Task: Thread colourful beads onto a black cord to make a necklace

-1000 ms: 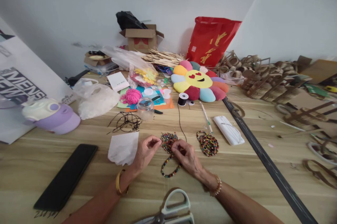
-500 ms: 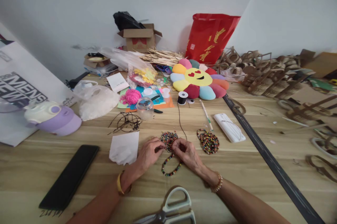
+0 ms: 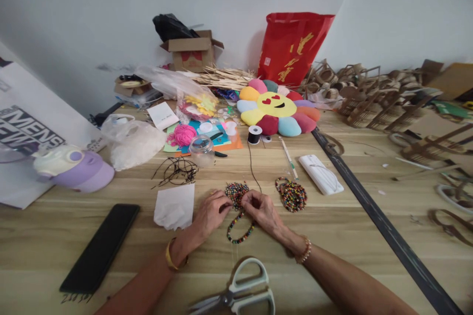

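Note:
My left hand (image 3: 213,210) rests at the left edge of a small pile of multicoloured beads (image 3: 235,190), thumb and fingers pinched together. What they pinch, if anything, is too small to make out. On the other side of the pile, my right hand (image 3: 263,212) closes its thumb and fingertips on the upper end of a bead strand (image 3: 239,241). The strand loops down onto the table between my wrists, one side passing under the right hand. Scissors (image 3: 248,288) with pale handles lie below it. Beyond my right hand are coiled bead bracelets (image 3: 293,195).
A black thread spool (image 3: 254,134) trails its cord toward my right hand. A white power bank (image 3: 321,174) lies right, a black phone (image 3: 99,248) left. White paper (image 3: 174,206), black cords (image 3: 175,172) and a clear jar (image 3: 201,150) stand nearby. A flower cushion (image 3: 279,108) sits behind.
The view has shifted slightly. Both hands keep nearly the same pinched pose beside the bead pile, and the strand still hangs in a loop between them.

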